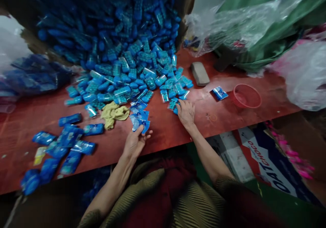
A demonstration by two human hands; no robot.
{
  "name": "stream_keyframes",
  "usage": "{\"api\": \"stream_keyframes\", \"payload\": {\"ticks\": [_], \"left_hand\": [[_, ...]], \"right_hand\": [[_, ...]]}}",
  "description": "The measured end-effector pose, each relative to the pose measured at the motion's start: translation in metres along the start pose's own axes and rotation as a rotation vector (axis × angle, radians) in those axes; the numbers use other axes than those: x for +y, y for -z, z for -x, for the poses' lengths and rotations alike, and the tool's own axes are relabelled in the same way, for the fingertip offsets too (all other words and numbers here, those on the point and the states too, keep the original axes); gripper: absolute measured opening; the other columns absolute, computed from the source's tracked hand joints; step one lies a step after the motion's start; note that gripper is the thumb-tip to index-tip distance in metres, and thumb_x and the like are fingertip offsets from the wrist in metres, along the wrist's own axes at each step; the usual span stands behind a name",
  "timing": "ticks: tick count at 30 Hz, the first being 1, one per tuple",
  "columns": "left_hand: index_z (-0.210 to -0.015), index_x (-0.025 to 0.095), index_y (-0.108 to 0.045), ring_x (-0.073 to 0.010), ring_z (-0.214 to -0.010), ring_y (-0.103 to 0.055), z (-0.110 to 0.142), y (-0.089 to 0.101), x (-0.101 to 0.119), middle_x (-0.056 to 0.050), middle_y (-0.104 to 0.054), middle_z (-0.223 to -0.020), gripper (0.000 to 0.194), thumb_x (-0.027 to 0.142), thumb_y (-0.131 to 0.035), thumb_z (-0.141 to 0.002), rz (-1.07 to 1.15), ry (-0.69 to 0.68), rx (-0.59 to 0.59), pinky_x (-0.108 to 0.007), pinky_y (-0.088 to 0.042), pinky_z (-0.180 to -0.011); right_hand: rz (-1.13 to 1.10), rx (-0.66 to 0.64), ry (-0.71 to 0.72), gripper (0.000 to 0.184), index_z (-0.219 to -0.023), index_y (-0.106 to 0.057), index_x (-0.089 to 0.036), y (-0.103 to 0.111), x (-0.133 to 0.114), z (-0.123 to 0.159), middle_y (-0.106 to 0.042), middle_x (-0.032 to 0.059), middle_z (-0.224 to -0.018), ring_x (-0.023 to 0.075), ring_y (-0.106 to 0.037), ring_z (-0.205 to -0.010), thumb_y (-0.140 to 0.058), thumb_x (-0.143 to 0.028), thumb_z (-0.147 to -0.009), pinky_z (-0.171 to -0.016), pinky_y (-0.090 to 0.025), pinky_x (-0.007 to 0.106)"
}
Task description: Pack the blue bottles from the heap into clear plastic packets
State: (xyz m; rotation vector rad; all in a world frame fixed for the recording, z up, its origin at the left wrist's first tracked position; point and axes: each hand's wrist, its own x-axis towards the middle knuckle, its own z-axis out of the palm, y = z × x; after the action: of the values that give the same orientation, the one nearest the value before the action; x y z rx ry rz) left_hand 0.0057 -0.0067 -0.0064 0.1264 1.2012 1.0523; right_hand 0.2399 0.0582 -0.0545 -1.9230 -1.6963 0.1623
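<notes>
My left hand [135, 141] pinches the near end of a fanned strip of flat blue printed plastic wrappers [140, 117] above the table's front part. My right hand [186, 114] is at the right edge of the heap, its fingers curled over a small clear container [173, 103] with a blue end and blue-green balls inside. The fingertips are partly hidden. Behind both hands spreads a large heap of similar clear containers [127, 65]. A crumpled yellow cloth [114, 114] lies left of the wrappers.
Several wrapped blue packs [70, 136] lie on the red table [163, 136] at left. To the right are a grey block [200, 73], a blue packet [219, 93] and a red plastic basket [247, 96]. Clear bags [308, 72] and green cloth [270, 14] crowd the back right.
</notes>
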Motion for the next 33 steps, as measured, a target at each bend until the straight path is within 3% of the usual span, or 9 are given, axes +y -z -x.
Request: {"api": "stream_keyframes", "payload": {"ticks": [5,7,10,12,16,24,30,32,33], "left_hand": [[-0.061,0.017,-0.051,-0.0149,-0.056,-0.064,0.003,0.016,-0.008,0.007,-0.044,-0.042,0.025,0.023,-0.075,-0.061,-0.007,-0.003,-0.010,-0.021,-0.050,-0.049],[-0.060,0.017,-0.051,-0.0148,-0.054,-0.063,0.003,0.019,-0.010,0.007,-0.045,-0.041,0.028,0.026,-0.077,-0.058,-0.016,-0.040,-0.009,-0.022,-0.051,-0.050],[-0.066,0.015,-0.057,-0.0125,-0.054,-0.062,0.003,0.018,-0.013,0.005,-0.054,-0.049,0.028,0.028,-0.079,-0.055,-0.020,-0.152,-0.004,-0.023,-0.051,-0.052],[-0.074,0.014,-0.062,-0.0102,-0.055,-0.061,0.004,0.017,-0.015,0.003,-0.063,-0.062,0.029,0.028,-0.079,-0.055,-0.019,-0.224,-0.007,-0.022,-0.051,-0.053],[-0.077,0.013,-0.064,-0.0101,-0.055,-0.061,0.008,0.015,-0.016,0.000,-0.068,-0.069,0.034,0.028,-0.080,-0.051,-0.027,-0.259,0.031,-0.021,-0.049,-0.050],[-0.061,0.013,-0.059,-0.0045,-0.043,-0.051,-0.002,-0.002,-0.017,0.006,-0.058,-0.051,0.023,0.023,-0.077,-0.053,0.123,-0.291,0.169,-0.016,-0.043,-0.046],[-0.081,0.013,-0.064,-0.0136,-0.055,-0.064,0.010,0.014,-0.002,-0.003,-0.068,-0.069,0.025,0.024,-0.076,-0.063,0.020,-0.064,-0.139,-0.021,-0.050,-0.048],[-0.075,0.013,-0.063,-0.0151,-0.056,-0.065,0.013,0.022,0.002,-0.004,-0.066,-0.063,0.018,0.024,-0.074,-0.068,0.011,-0.008,-0.112,-0.021,-0.052,-0.048],[-0.071,0.013,-0.061,-0.0156,-0.056,-0.065,0.014,0.024,0.003,-0.003,-0.064,-0.058,0.016,0.025,-0.072,-0.070,0.019,0.012,-0.075,-0.021,-0.052,-0.047]], "right_hand": [[-0.133,-0.100,0.135,0.030,-0.108,-0.063,-0.019,0.005,-0.046,0.014,-0.060,0.0123,-0.114,0.0277,-0.046,-0.113,-0.043,-0.034,-0.092,-0.101,-0.025,0.048],[-0.278,-0.111,0.091,0.032,-0.112,-0.061,-0.019,0.009,-0.069,0.028,-0.060,0.0116,-0.114,0.0261,-0.049,-0.111,-0.043,-0.035,-0.091,-0.098,-0.032,0.045],[-0.674,-0.400,-0.002,0.039,-0.122,-0.054,-0.020,0.004,-0.104,0.057,-0.065,0.0063,-0.100,0.0179,-0.060,-0.088,-0.047,-0.036,-0.087,-0.080,-0.046,0.032],[-0.835,-0.541,-0.103,0.032,-0.105,-0.063,-0.020,-0.006,-0.121,0.072,-0.066,0.0014,-0.085,0.0152,-0.060,-0.077,-0.050,-0.038,-0.082,-0.070,-0.047,0.027],[-0.953,-0.516,-0.294,0.023,-0.068,-0.061,-0.018,-0.022,-0.134,0.081,-0.060,-0.0028,-0.063,0.0117,-0.054,-0.060,-0.052,-0.037,-0.077,-0.058,-0.043,0.022],[-0.736,-0.327,-0.145,0.031,-0.061,-0.043,-0.021,-0.022,-0.145,0.078,-0.047,-0.0033,-0.059,0.0111,-0.044,-0.057,-0.040,-0.039,-0.086,-0.056,-0.036,0.022],[-0.671,-0.558,0.117,0.033,-0.066,-0.052,-0.019,0.000,-0.128,0.056,-0.051,-0.0037,-0.061,0.0105,-0.047,-0.059,-0.040,-0.040,-0.089,-0.056,-0.036,0.021],[-0.505,-0.595,0.211,0.032,-0.071,-0.059,-0.019,0.009,-0.116,0.040,-0.057,-0.0023,-0.067,0.0109,-0.051,-0.063,-0.042,-0.040,-0.090,-0.059,-0.038,0.021],[-0.360,-0.499,0.194,0.029,-0.078,-0.061,-0.019,0.012,-0.111,0.032,-0.061,-0.0008,-0.074,0.0115,-0.053,-0.067,-0.044,-0.039,-0.090,-0.062,-0.039,0.022]]}}
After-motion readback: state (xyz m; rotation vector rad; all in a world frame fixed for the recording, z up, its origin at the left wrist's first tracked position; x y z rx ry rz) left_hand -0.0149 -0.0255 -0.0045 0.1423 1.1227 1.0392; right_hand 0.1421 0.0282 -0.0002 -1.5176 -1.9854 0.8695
